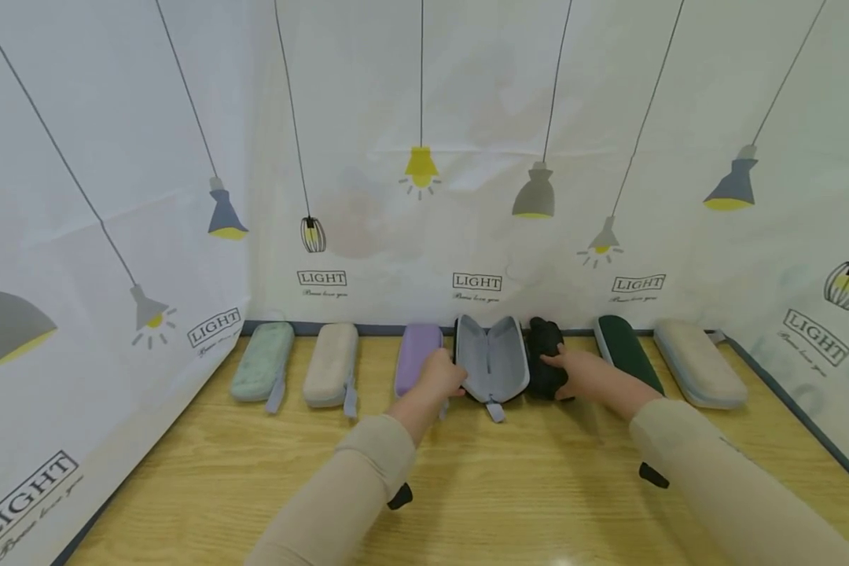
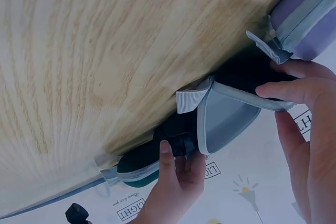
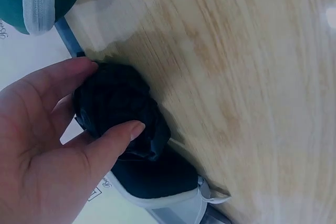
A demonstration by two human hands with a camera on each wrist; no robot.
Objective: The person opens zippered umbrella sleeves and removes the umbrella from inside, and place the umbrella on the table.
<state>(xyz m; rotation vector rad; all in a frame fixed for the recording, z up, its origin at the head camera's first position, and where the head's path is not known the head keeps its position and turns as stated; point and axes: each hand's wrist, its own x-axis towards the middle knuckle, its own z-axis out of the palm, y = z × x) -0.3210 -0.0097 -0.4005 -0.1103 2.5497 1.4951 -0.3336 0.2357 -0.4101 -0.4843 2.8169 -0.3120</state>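
Observation:
An unzipped hard case [image 1: 475, 363], black outside with a grey lining and zip edge, lies spread open against the back wall. My left hand [image 1: 440, 377] pinches the rim of its left half between thumb and fingers. Right beside the case is a black folded umbrella [image 1: 542, 369], its fabric bunched and pleated. My right hand [image 1: 575, 374] grips it, thumb on one side and fingers on the other in the right wrist view. The lining shows no contents. Close to my left hand stands a purple zipped case [image 1: 419, 354], partly hidden by it.
Left along the wall lie a mint case [image 1: 263, 362] and a cream case [image 1: 330, 365]. To the right are a dark green case [image 1: 626, 350], partly behind my right forearm, and a beige case [image 1: 700, 362]. All rest on the wooden table [image 1: 255, 487], with a lamp-print cloth [image 1: 368, 189] behind.

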